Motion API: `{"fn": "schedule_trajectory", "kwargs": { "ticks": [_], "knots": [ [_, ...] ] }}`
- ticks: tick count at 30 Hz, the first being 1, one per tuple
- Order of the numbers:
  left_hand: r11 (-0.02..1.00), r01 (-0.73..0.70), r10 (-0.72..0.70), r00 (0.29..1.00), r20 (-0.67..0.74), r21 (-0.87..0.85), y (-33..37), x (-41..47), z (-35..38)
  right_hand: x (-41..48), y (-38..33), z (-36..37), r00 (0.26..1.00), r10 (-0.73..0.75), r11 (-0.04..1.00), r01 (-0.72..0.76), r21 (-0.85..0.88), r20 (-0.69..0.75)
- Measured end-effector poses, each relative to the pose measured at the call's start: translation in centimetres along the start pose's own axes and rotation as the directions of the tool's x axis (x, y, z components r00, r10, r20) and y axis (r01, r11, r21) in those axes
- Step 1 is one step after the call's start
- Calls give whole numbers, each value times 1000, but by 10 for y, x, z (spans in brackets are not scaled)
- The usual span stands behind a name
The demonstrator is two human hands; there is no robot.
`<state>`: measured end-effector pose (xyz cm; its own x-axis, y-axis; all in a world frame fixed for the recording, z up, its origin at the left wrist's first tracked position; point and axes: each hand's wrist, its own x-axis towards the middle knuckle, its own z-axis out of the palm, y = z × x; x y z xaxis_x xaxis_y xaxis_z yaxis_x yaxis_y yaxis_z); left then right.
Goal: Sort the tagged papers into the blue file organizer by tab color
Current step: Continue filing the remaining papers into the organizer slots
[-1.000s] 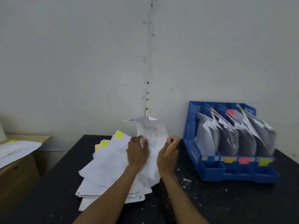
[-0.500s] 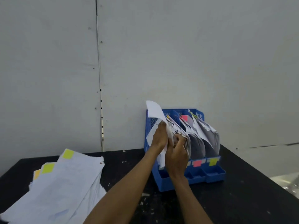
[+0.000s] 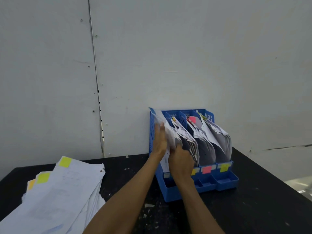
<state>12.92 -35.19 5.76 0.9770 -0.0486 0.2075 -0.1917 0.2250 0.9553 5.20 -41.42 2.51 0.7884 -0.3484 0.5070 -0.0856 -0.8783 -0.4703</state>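
Left hand [image 3: 160, 141] lies flat against the sheet [image 3: 159, 116], right hand [image 3: 181, 160] holds it

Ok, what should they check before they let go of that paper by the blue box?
1. White paper sheet is in the leftmost slot of the blue plastic file organizer: ok, bottom edge hidden.
2. Its tab matches that slot's front label: cannot tell, blurred.
3. Left hand presses flat against the sheet: ok.
4. Right hand has a firm grip on the papers: cannot tell, fingers hidden.
5. Pile of tagged white papers waits on the black table: ok.
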Motion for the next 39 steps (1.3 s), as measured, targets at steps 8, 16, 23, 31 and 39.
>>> {"fn": "schedule_trajectory", "kwargs": {
  "ticks": [8,16,23,31,39],
  "knots": [
    [960,-249,246,969,41,132,18,-24,-4,-1,10,7,1000,14,995,-12,-96,15],
    [937,-262,246,964,98,231,20,-28,-19,-3,18,14,994,63,996,-58,-62,92],
    [867,-215,267,962,-56,451,12,-45,-113,-37,-39,13,976,33,959,30,281,-216],
    [548,246,200,890,-410,799,-22,-117,-302,-122,-126,77,985,-74,950,22,312,156],
    [167,634,217,723,-656,755,-12,-182,-401,-187,-199,141,930,-69,998,67,19,361]
  ]
}}
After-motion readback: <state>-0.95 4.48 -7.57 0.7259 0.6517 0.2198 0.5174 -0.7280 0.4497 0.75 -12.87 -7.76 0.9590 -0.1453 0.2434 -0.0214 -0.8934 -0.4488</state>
